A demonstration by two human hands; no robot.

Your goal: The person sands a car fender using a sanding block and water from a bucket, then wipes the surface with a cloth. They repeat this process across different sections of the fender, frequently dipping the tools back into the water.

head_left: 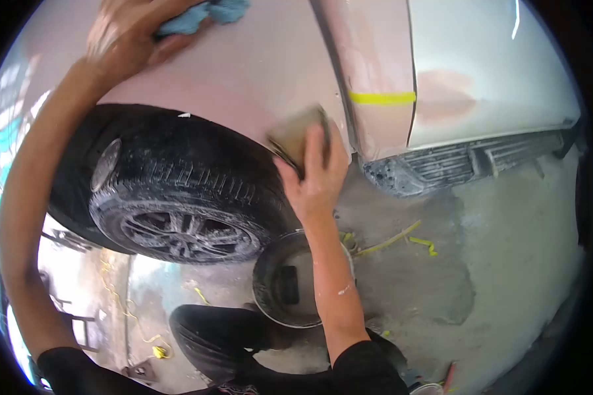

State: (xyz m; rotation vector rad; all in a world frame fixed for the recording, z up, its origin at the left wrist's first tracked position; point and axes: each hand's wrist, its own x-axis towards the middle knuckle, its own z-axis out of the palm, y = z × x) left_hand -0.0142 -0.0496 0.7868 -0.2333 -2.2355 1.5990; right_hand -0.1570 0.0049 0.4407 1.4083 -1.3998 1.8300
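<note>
My left hand (pixel 128 36) is at the upper left, closed on a crumpled light-blue cloth (pixel 204 16) against the car's fender (pixel 250 59). The fender is pale with pinkish, wet-looking patches. Lower down, my right hand (pixel 319 171) grips a greyish-brown sanding pad (pixel 300 131), slightly blurred, at the fender beside the wheel arch. Thumb and fingers hold the pad's edges; its underside is hidden. Left of that hand is the tyre (pixel 197 178), smeared with whitish residue. Under my right forearm stands a round dark bucket (pixel 262 289) with murky liquid and a dark block inside.
Yellow tape (pixel 382 98) crosses the pinkish panel next to the white door (pixel 494 59). A ridged running board (pixel 441 168) juts out below. Yellow tape scraps (pixel 423 245) lie on the wet concrete floor (pixel 507 263). My bent knee (pixel 211 329) is near the bucket.
</note>
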